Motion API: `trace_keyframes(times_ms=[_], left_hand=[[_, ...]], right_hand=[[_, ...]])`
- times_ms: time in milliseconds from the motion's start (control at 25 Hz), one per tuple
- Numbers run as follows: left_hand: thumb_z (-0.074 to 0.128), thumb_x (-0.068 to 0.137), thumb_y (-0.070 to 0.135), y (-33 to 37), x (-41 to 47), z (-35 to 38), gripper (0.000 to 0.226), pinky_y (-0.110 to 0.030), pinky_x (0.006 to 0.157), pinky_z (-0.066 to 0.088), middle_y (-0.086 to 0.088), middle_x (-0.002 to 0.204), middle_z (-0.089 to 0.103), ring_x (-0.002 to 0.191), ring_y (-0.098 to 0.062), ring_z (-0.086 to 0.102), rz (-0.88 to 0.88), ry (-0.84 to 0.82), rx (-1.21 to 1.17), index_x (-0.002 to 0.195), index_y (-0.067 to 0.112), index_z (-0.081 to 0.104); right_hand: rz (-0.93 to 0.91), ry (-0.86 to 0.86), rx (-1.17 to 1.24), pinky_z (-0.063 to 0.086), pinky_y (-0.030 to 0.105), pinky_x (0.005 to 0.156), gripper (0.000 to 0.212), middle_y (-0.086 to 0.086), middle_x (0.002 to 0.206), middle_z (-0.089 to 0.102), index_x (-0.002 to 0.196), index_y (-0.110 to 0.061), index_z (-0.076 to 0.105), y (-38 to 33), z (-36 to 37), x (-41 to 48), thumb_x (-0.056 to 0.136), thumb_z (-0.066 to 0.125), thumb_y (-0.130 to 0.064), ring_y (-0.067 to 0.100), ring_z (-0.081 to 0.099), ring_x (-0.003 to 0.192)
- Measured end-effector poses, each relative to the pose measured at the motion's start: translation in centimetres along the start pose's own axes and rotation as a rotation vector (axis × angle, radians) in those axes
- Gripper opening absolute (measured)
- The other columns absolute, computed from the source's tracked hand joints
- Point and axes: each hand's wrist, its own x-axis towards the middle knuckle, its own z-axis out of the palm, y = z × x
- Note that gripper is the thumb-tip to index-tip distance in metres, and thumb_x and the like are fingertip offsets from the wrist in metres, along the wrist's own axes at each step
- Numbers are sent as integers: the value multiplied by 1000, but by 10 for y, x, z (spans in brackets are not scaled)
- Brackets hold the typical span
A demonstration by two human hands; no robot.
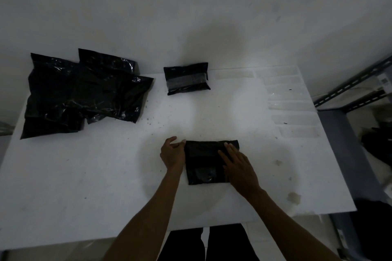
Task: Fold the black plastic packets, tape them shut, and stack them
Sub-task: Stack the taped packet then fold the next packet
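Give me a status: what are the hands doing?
Left hand pinches corner of folded packet; right hand presses flat on it. Taped packet done, pile of unfolded ones waiting. Nothing in the way.

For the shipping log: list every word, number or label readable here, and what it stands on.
No text can be read.
White sticker on the metal rack: dark code-like marks, too blurred to read.
Taped packet, folded packet, pile of unfolded packets: no print visible.
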Motion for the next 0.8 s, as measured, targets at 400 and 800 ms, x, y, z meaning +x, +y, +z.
trace_keyframes(times_ms=[400,800], left_hand=[[76,76,58,-2,-33,-15,66,-31,85,55,0,101,72,93,-16,67,75,-83,231,128,21,57],[81,79,29,-17,-32,-16,41,-36,84,58,-3,103,73,94,-18,70,134,-188,192,116,20,67]], right_hand=[[662,267,613,46,33,97,51,3,127,60,141,-19,47,-13,-26,10,96,58,-41,20,56,118],[958,250,814,54,31,86,42,5,98,73,124,-17,61,17,-32,49,88,73,-35,16,68,88]])
